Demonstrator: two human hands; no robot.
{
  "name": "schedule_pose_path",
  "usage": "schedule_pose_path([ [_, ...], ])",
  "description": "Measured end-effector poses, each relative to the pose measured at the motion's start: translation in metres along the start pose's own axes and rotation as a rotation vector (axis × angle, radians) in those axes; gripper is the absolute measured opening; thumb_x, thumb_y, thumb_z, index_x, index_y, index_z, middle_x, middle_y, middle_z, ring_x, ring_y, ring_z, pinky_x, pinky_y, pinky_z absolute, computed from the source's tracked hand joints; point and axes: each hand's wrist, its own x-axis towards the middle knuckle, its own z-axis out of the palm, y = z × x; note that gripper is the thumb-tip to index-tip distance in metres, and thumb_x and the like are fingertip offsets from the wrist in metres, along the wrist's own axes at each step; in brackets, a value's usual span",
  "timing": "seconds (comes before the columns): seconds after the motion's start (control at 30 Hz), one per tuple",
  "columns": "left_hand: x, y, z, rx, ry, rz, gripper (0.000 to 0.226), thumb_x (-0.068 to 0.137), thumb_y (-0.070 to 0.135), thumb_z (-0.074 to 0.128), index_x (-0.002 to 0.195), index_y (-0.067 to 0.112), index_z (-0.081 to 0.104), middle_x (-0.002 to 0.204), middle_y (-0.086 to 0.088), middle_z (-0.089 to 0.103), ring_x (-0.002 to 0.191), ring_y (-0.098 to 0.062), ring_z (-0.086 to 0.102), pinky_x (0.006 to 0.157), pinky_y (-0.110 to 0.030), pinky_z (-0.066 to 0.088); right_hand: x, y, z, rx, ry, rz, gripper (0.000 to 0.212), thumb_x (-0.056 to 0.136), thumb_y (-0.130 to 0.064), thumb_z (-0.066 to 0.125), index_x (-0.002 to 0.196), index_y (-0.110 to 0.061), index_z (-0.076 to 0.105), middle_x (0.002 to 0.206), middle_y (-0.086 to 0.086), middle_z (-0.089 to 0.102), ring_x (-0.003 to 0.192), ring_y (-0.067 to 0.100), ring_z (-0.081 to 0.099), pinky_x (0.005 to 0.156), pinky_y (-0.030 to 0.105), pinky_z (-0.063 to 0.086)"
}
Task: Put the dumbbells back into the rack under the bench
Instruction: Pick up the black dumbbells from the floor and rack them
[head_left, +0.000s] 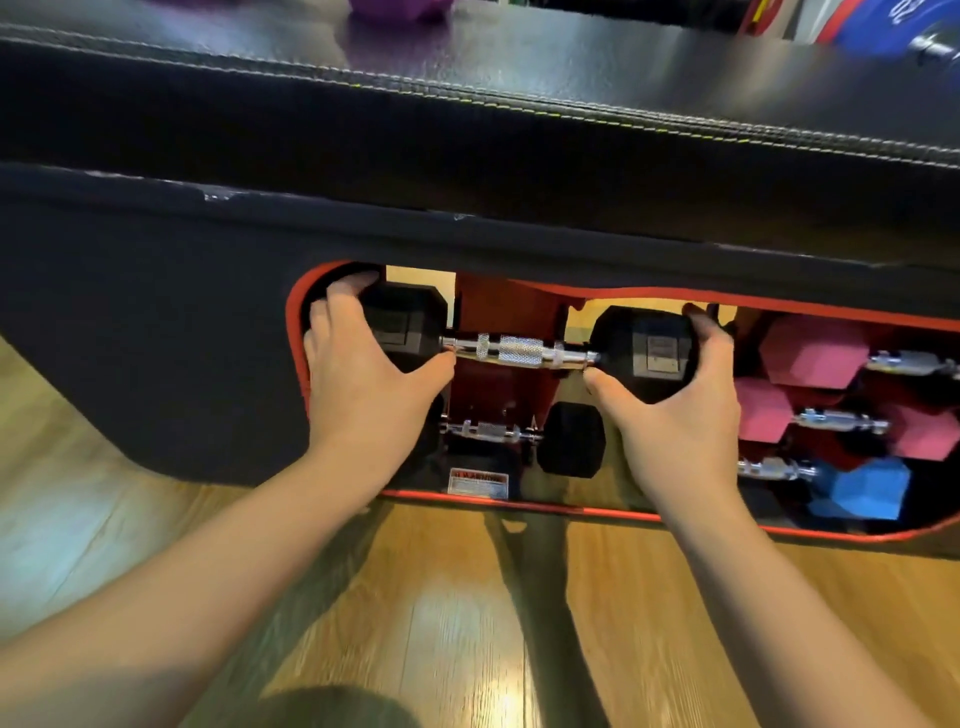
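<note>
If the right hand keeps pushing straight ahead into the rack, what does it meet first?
The right hand already grips the black dumbbell by its head, so that goes in first. Behind it looks open; depth is unclear.

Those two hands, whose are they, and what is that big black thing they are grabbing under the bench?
The picture comes from a camera worn on a person's head, looking down, so the two arms belong to that person. The left hand and the right hand each grip one end of a black dumbbell, a weight with a shiny metal handle. They hold it at the red rack under the padded black bench. Below it sits another black dumbbell. To the right are pink dumbbells and a blue dumbbell. The floor is wood.
</note>
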Motion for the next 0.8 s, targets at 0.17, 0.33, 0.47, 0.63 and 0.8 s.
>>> schedule_pose_path([
  [0.17, 0.013, 0.0, 0.015, 0.052, 0.018, -0.053, 0.087, 0.07, 0.033, 0.087, 0.14, 0.018, 0.039, 0.139, -0.005, 0.045, 0.132, -0.025, 0.041, 0.109, -0.046, 0.041, 0.016, 0.006, 0.006, -0.029, -0.003, 0.012, 0.079, 0.073, -0.039, 0.085, 0.137, -0.033, 0.038, 0.12, -0.011, 0.057, 0.112, 0.012, 0.054, 0.079, 0.013, 0.039],
  [0.33, 0.032, -0.009, 0.027, 0.038, -0.046, -0.149, 0.076, 0.074, 0.042, 0.084, 0.134, 0.016, 0.045, 0.13, -0.011, 0.055, 0.125, -0.03, 0.05, 0.105, -0.048, 0.046, 0.029, 0.012, 0.021, -0.065, -0.029, 0.07, 0.07, 0.075, -0.046, 0.082, 0.13, -0.023, 0.045, 0.115, -0.006, 0.058, 0.109, 0.017, 0.056, 0.077, 0.02, 0.046],
  [0.47, 0.027, -0.009, 0.029, 0.163, -0.063, -0.131, 0.063, 0.062, 0.078, 0.07, 0.068, 0.018, 0.05, 0.064, -0.01, 0.057, 0.063, -0.024, 0.062, 0.061, -0.045, 0.057, 0.03, 0.014, 0.03, -0.133, -0.041, 0.05, 0.072, 0.077, -0.049, 0.078, 0.131, -0.013, 0.046, 0.126, 0.009, 0.054, 0.118, 0.027, 0.053, 0.097, 0.037, 0.048],
  [0.63, 0.024, -0.018, 0.025, 0.507, -0.182, -0.049, 0.102, 0.054, 0.091, 0.053, 0.105, 0.003, 0.05, 0.098, -0.026, 0.061, 0.102, -0.042, 0.059, 0.075, -0.044, 0.056, 0.019, 0.008, 0.04, -0.353, 0.034, 0.019, 0.104, 0.065, -0.07, 0.073, 0.141, -0.012, 0.031, 0.145, 0.015, 0.028, 0.13, 0.033, 0.037, 0.096, 0.036, 0.046],
  [0.8, 0.025, -0.024, 0.023, 0.548, -0.147, 0.037, 0.109, 0.064, 0.078, 0.066, 0.141, 0.011, 0.029, 0.123, -0.027, 0.052, 0.121, -0.042, 0.048, 0.097, -0.049, 0.05, 0.017, 0.004, 0.044, -0.484, 0.007, 0.042, 0.109, 0.065, -0.07, 0.073, 0.143, -0.01, 0.026, 0.147, 0.016, 0.023, 0.127, 0.035, 0.042, 0.088, 0.043, 0.056],
])
